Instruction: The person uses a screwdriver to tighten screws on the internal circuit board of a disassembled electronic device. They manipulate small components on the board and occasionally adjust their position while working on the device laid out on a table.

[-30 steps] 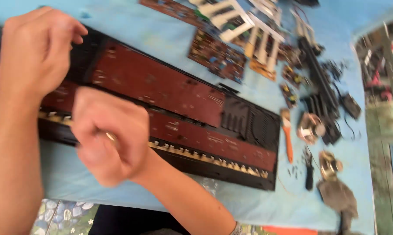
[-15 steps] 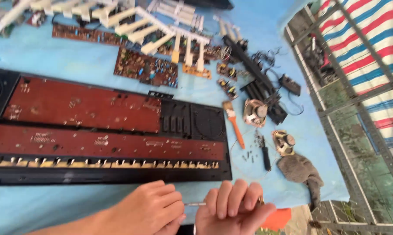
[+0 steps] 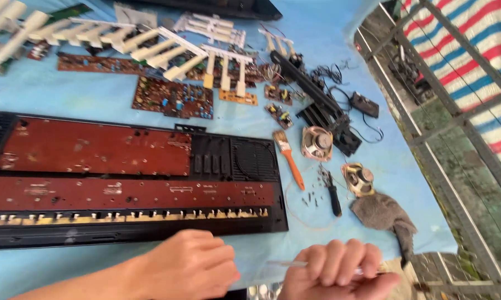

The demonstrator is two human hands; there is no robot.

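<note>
My left hand (image 3: 192, 266) rests curled at the near table edge, just in front of the opened black keyboard case (image 3: 122, 233) with its long reddish-brown circuit boards (image 3: 95, 150). To its right, my right hand (image 3: 339, 272) is closed around a thin pale rod-like tool (image 3: 286, 263) whose tip points toward the left hand. What kind of tool it is stays blurred.
On the blue table cover lie white key strips (image 3: 150, 44), small circuit boards (image 3: 172, 97), an orange-handled brush (image 3: 289, 158), two round speakers (image 3: 317, 143), a black screwdriver (image 3: 333, 197), loose screws, black parts with wires (image 3: 328, 105) and a grey rag (image 3: 383, 214). A metal railing (image 3: 444, 139) runs along the right.
The view swung right and the keyboard case now lies level. Both hands left the case and came together at the near table edge, the right one holding the thin tool.
</note>
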